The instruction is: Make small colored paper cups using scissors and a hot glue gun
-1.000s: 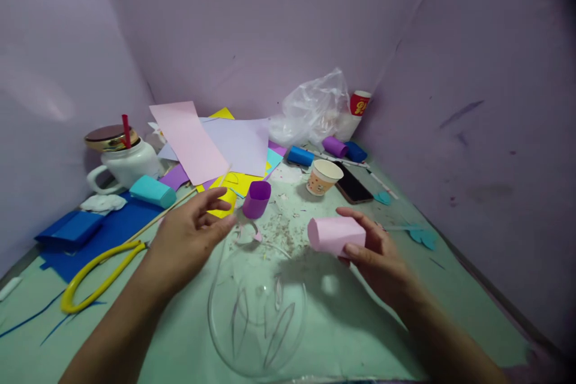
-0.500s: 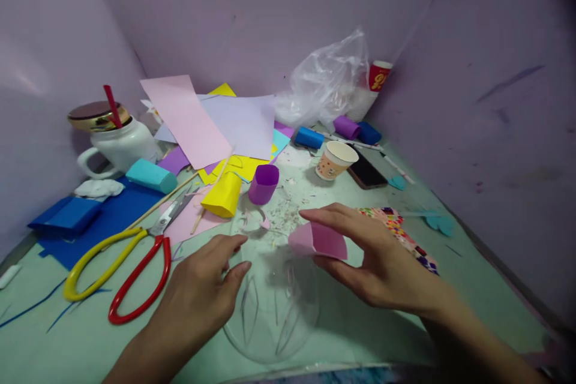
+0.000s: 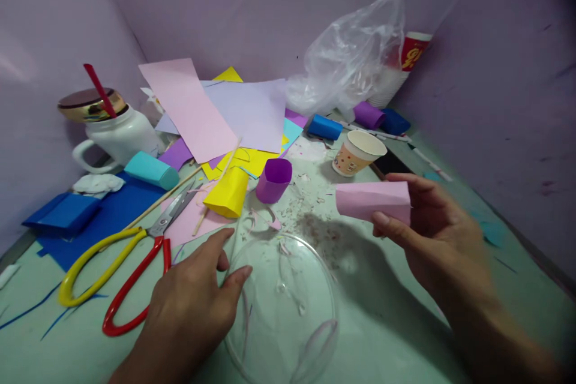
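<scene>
A pink paper tube (image 3: 360,199) is pinched in my right hand (image 3: 432,234), its length lying sideways above the table. My left hand (image 3: 202,288) holds nothing, with thumb and forefinger apart at the left edge of a clear round lid (image 3: 288,288). Thin curled paper strips show on or through the lid. Beyond it stand a purple paper tube (image 3: 273,181) and a tilted yellow paper tube (image 3: 228,193). A patterned paper cup (image 3: 357,155) is behind the pink tube.
Scissors (image 3: 135,276) with yellow and red handles lie at the left. Behind them are a turquoise tube (image 3: 152,170) and a white mug (image 3: 123,135). Paper sheets (image 3: 245,111), a plastic bag (image 3: 351,57) and stacked cups (image 3: 405,69) are at the back. A phone (image 3: 393,165) lies behind the right hand.
My right hand has moved right and slightly up with the pink tube, turning it so its side faces the view. The view has shifted a little. My left hand stays near the lid.
</scene>
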Available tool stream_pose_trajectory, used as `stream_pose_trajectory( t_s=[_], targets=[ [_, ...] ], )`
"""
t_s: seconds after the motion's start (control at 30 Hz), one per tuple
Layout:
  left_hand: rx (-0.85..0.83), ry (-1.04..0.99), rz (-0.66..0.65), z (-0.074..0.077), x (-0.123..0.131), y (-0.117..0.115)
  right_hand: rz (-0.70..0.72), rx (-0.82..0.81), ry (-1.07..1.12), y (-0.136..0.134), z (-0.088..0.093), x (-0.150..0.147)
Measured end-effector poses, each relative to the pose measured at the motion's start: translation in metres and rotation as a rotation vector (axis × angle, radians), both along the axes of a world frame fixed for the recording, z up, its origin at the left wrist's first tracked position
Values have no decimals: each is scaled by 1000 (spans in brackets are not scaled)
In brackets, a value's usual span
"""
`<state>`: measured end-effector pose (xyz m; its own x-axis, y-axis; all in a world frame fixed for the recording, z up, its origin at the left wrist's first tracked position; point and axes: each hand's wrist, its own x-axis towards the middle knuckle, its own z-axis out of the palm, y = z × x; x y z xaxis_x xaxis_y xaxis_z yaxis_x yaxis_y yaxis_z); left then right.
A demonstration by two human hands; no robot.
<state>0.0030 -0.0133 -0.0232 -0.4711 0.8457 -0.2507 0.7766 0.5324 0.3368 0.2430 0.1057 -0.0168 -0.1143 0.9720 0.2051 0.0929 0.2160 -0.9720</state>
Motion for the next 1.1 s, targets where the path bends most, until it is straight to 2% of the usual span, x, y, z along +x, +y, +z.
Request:
stream_pose_trajectory(
  t_s=[0.17, 0.3, 0.37, 0.5, 0.6, 0.7, 0.87, 0.97, 1.1],
  targets=[
    [88, -22, 18, 4, 6, 0, 3, -80, 44, 0, -3, -3],
    [296, -41, 152, 5, 1, -2, 69, -163, 201, 0, -3, -6],
    [336, -75, 210, 6, -2, -3, 85, -246, 296, 0, 0, -5],
    [226, -109, 223, 10, -2, -3, 222, -486, 431, -2, 8, -1],
    [56, -29, 122, 13, 3, -3, 421, -698, 439, -5, 12, 0],
    [-40, -39, 34, 13, 6, -1, 513, -844, 403, -11, 14, -2],
    [-32, -144, 23, 8, 9, -1, 533, -880, 394, -15, 11, -6],
    [45, -135, 13, 6, 14, -3, 531, -835, 443, -14, 9, -5],
    [41, -101, -5, 9, 23, -2, 525, -767, 452, -12, 7, -5]
  ],
)
